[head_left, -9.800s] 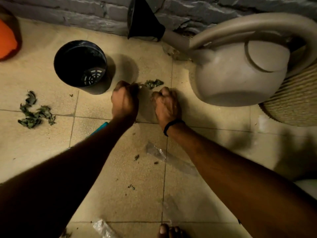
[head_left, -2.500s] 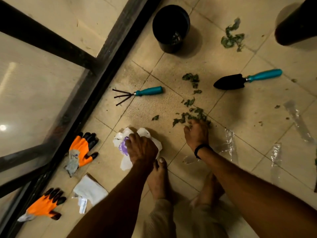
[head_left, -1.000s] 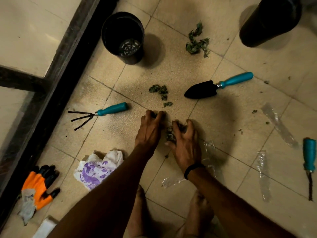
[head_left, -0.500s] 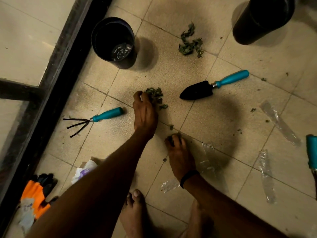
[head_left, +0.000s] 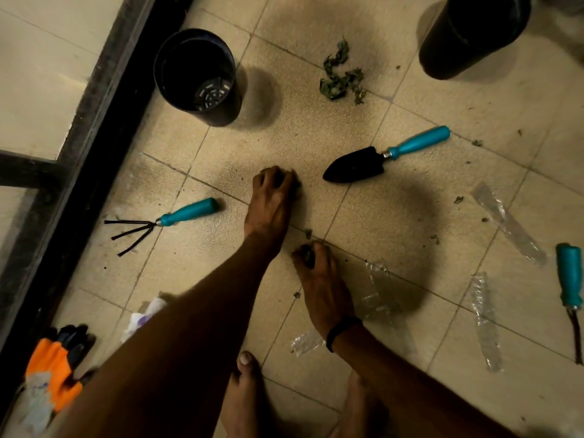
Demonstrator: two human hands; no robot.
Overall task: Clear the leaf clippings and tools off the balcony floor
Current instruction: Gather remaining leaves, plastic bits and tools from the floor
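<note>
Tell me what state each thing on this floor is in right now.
Left hand, curled round leaf clippings.
Right hand, grips a leaf clump.
Small black pot, upright, looks empty.
Leaf pile, loose, untouched.
Trowel, lying flat.
Hand rake, lying flat.
Orange glove, lying flat.
Plastic wrapper, crumpled, lying loose.

Floor [head_left: 300, 131] between left hand [head_left: 273, 197] and leaf clippings [head_left: 339, 77]: bare tile, straight lane. Trowel [head_left: 357, 167] blade lies just right of that hand, not touching it. Hand rake [head_left: 177, 214] lies to its left, handle end near the wrist. Black pot [head_left: 196, 74] stands upright beside the dark frame [head_left: 94, 137], which walls off the left side. Right hand [head_left: 316, 279]: crumpled plastic strip [head_left: 377, 289] just beside it on the right, open tile beyond, then a third tool [head_left: 568, 279] at the edge.
</note>
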